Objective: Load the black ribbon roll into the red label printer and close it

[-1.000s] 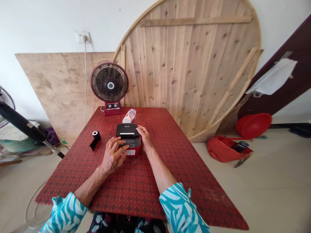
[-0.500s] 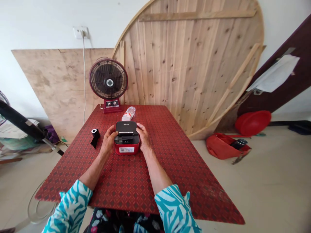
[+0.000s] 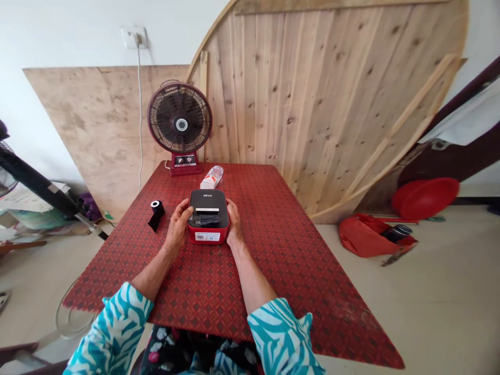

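Between my hands is a small red and black label printer (image 3: 208, 217), with a white sticker on its near side and a pale strip across its black lid. My left hand (image 3: 180, 223) grips its left side, the thumb resting on the top edge. Against the right side lies my right hand (image 3: 234, 223), its fingers wrapped along the wall and partly hidden. The lid looks closed. To the left of my left hand, a black roll (image 3: 157, 212) with a white core sits on the table, its loose end trailing toward me.
A patterned red cloth covers the table (image 3: 273, 271). Behind the printer lies a clear plastic bottle (image 3: 211, 178), and a dark red fan (image 3: 180, 125) stands at the back left. On the floor to the right are a red bag (image 3: 361, 237) and a red basin (image 3: 425, 198).
My right thumb has come off the printer's top to its side, while the left thumb stays on the top edge. The view has shifted slightly. The roll and bottle keep their places.
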Demonstrator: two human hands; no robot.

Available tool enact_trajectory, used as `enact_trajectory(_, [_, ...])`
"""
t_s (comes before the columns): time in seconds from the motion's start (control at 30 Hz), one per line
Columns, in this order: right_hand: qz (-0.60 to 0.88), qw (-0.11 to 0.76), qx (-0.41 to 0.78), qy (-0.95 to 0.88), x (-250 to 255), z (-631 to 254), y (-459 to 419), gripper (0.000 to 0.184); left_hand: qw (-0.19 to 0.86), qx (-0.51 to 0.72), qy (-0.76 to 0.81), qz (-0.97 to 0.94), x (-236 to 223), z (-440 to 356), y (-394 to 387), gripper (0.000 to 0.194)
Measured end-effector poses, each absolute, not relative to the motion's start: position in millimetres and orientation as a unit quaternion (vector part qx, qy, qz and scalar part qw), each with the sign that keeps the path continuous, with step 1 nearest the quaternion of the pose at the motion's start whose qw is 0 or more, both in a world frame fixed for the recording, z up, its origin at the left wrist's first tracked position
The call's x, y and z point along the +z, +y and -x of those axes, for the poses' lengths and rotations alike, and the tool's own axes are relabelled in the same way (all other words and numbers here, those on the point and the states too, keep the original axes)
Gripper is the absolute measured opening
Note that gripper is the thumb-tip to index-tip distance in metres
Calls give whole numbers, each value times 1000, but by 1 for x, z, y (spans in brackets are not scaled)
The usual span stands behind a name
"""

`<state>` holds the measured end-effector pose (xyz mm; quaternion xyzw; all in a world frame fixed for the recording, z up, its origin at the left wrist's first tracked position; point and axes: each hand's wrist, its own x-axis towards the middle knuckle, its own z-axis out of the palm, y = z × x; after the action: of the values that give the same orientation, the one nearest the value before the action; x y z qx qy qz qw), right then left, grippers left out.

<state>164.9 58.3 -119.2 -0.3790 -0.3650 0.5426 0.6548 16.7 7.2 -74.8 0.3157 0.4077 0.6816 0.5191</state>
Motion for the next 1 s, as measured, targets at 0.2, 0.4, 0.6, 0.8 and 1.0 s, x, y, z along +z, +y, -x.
enact_trajectory(0.2, [393, 651, 535, -369, -133, -165, 61, 46, 564, 640, 385, -352, -73, -2, 5, 50])
enact_trajectory(0.4, [393, 652, 539, -360, -135, -165, 63, 45, 575, 626, 413, -327, -76, 5, 10, 52])
enact_trajectory(0.6, [397, 652, 538, -358, -135, -164, 63, 46, 616, 591, 423, -304, -80, 10, 12, 54])
enact_trajectory(0.8, [406, 647, 532, -365, -137, -165, 64, 48, 602, 585, 425, -340, -81, 13, 10, 56])
enact_trajectory(1.0, [396, 650, 537, -364, -132, -165, 60, 49, 590, 583, 440, -344, -85, 13, 10, 59])
